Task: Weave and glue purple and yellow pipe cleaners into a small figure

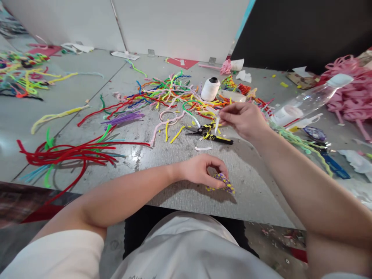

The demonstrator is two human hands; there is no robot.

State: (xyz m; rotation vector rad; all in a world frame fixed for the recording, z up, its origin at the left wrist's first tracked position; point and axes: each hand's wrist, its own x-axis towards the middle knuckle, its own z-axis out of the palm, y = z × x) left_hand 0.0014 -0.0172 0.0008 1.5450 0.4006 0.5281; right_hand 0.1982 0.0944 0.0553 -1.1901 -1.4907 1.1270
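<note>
My left hand (205, 170) is closed on a small woven piece (229, 186) in yellow and purple, low over the near part of the table. Farther forward and to the right, my right hand (240, 118) pinches a thin white strip (217, 123) that hangs from its fingertips. Just below that strip lie black and yellow pliers (215, 136) on the table. A short white piece (203, 148) rests between the pliers and my left hand. Behind them stands a white thread spool (210, 90) with a black top.
Red pipe cleaners (69, 152) lie at the left, with purple ones (124, 118) beyond. Many coloured stems (165, 91) are heaped at the back. A clear bottle (314, 99) and pink loops (351, 91) are at the right. The table's near edge (261, 220) runs before my body.
</note>
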